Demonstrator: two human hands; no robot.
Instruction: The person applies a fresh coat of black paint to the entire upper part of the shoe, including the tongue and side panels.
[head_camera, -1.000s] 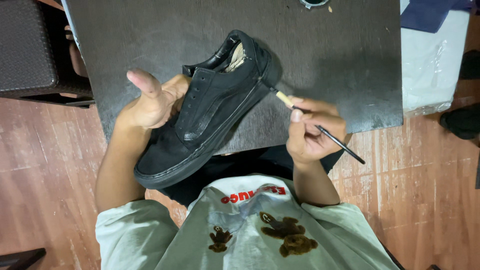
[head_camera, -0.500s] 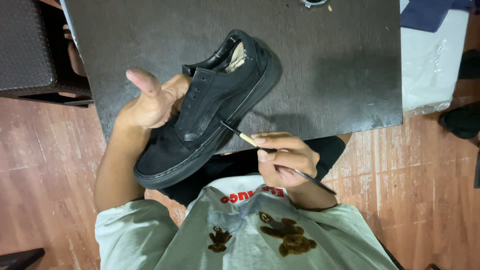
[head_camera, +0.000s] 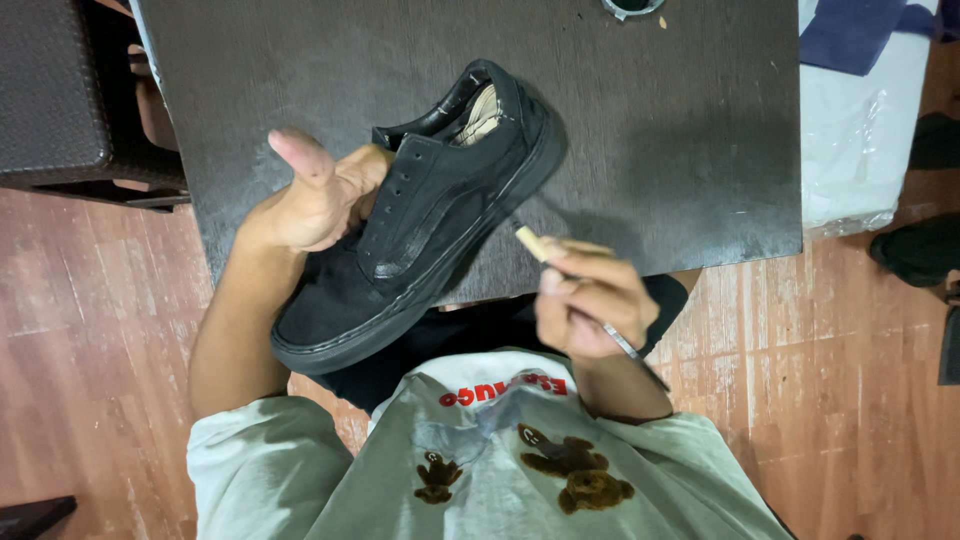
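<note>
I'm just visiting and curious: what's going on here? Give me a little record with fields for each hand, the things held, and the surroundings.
Left hand: left hand grips the black shoe at its laced side, thumb sticking up
Shoe: tilted, heel end toward the dark table, toe toward the person
Right hand: right hand holds a thin brush
Brush: pale tip close beside the shoe's sole edge; contact cannot be told
Surroundings: wooden floor, white plastic-wrapped bundle to the right
</note>
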